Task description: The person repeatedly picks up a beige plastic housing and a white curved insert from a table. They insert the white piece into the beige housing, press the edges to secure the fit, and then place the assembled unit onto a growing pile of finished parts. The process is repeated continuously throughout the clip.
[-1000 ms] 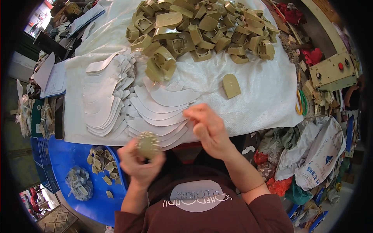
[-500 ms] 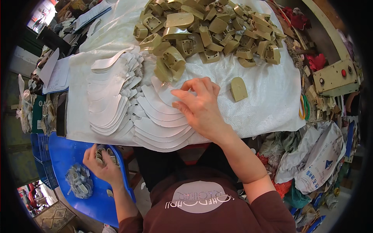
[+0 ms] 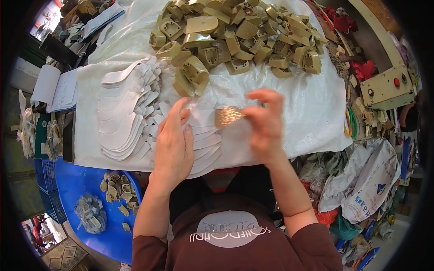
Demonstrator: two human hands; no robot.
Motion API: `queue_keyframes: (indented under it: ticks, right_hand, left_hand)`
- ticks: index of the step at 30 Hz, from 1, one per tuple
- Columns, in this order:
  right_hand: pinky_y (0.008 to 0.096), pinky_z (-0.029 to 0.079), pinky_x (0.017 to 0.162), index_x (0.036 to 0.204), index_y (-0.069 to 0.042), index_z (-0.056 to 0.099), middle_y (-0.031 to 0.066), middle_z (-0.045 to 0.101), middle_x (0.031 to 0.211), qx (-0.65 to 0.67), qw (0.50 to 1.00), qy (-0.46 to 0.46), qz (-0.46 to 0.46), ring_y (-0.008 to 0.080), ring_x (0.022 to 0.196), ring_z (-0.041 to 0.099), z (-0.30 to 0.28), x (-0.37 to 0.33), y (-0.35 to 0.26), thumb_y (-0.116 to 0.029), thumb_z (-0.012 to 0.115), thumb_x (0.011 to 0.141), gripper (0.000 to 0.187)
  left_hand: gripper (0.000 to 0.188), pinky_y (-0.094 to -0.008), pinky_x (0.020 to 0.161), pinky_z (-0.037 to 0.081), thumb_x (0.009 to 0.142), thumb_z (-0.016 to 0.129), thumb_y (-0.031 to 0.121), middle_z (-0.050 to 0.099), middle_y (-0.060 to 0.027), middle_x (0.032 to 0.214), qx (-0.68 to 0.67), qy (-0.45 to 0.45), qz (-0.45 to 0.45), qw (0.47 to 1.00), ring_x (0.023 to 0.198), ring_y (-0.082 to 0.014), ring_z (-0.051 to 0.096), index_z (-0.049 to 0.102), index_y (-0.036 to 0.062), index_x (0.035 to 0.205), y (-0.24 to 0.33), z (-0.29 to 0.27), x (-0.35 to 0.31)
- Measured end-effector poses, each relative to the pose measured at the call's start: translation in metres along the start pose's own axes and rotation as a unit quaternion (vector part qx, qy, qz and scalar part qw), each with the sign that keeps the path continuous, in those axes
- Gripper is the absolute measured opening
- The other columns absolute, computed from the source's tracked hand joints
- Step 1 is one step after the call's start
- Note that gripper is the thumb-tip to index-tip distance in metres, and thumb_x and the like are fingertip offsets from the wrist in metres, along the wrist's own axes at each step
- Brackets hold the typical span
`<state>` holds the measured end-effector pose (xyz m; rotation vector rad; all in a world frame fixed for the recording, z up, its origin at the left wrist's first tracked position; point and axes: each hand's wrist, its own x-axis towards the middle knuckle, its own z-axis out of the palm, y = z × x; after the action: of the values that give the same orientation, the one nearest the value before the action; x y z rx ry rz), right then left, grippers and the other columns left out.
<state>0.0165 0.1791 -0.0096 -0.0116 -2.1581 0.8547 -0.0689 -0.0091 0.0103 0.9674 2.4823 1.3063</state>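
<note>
As light glints, blurred golden-tan piece (image 3: 227,117), shiny

1. There were two bare hands: one left hand (image 3: 174,147) and one right hand (image 3: 266,131).
2. One tan block (image 3: 227,117), blurred, was at the right hand's fingers.
3. The heaped tan blocks (image 3: 246,29) numbered well over thirty; overlap hid the exact count.
4. White curved pieces formed two fanned groups, a left group (image 3: 118,113) and a right group (image 3: 207,147), each of more than five pieces.
5. Small loose pieces (image 3: 120,187) came to more than ten.
6. There was one clear bag (image 3: 91,214).
7. Blue crates numbered two, an upper crate (image 3: 44,172) and a lower crate (image 3: 54,204).
8. One control box (image 3: 386,88) bore one red button (image 3: 396,81).
</note>
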Motion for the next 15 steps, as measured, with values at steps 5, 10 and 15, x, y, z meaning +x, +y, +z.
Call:
queue_keyframes:
  ticks: [5,10,15]
  right_hand:
    - [0.0406,0.04,0.08,0.089,-0.01,0.059,0.0094,0.058,0.106,-0.169,0.978,0.086,-0.085,0.0305,0.098,0.051,-0.073,0.012,-0.012,0.001,0.063,0.068,0.024]
    - [0.0396,0.039,0.08,0.089,-0.012,0.059,0.0059,0.058,0.107,-0.199,0.963,-0.05,-0.177,0.027,0.098,0.051,-0.08,0.016,-0.042,-0.006,0.067,0.063,0.027]
    - [0.0364,0.037,0.087,0.103,-0.016,0.064,0.0024,0.059,0.108,-0.035,0.994,-0.098,-0.015,0.028,0.103,0.05,-0.066,0.019,-0.003,-0.006,0.065,0.071,0.033]
  left_hand:
    - [0.059,-0.0415,0.096,0.038,0.081,0.057,0.001,0.055,-0.0246,0.117,0.149,-0.011,0.118,0.982,0.113,-0.0367,0.052,0.035,0.0001,0.135,0.017,0.002,-0.004]
    - [0.047,-0.0352,0.079,0.044,0.076,0.06,0.001,0.059,-0.0176,0.104,0.095,-0.044,0.233,0.967,0.089,-0.0308,0.058,0.053,-0.0005,0.122,0.063,0.014,-0.009]
    - [0.032,-0.0279,0.056,0.042,0.086,0.051,0.0,0.056,-0.0089,0.082,-0.153,-0.061,0.068,0.984,0.065,-0.0174,0.054,0.059,-0.0017,0.117,0.042,0.042,-0.016]
